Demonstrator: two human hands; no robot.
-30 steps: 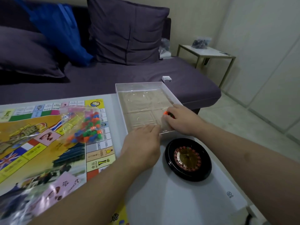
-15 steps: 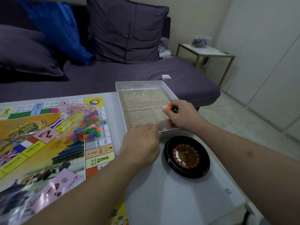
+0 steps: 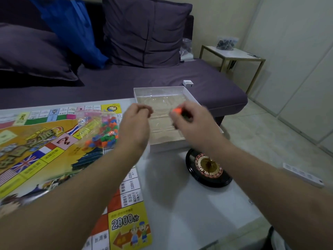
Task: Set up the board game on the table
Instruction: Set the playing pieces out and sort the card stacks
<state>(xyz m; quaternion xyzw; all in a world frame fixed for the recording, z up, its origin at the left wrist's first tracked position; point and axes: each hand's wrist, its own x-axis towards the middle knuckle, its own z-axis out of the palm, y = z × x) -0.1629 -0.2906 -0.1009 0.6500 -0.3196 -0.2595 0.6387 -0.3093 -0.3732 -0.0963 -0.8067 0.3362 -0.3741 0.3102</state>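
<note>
A colourful game board (image 3: 36,156) lies flat on the left of the white table (image 3: 180,204). On it rests a clear bag of small coloured pieces (image 3: 102,130). A white game box with a clear plastic insert (image 3: 162,103) sits at the table's far edge. My right hand (image 3: 191,123) is raised over the box and pinches small orange and dark pieces (image 3: 177,111). My left hand (image 3: 135,123) hovers beside it, fingers curled, nothing visible in it. A black roulette wheel (image 3: 209,168) stands near the box.
A dark purple sofa (image 3: 162,80) with cushions and a blue bag (image 3: 72,29) runs behind the table. A small white box (image 3: 188,83) lies on the sofa seat. A side table (image 3: 234,55) stands at the right wall. A white power strip (image 3: 302,175) lies on the floor.
Both hands have lifted off the box and table. My right hand rose with the small orange pieces; my left hand left the box edge and curled in the air.
</note>
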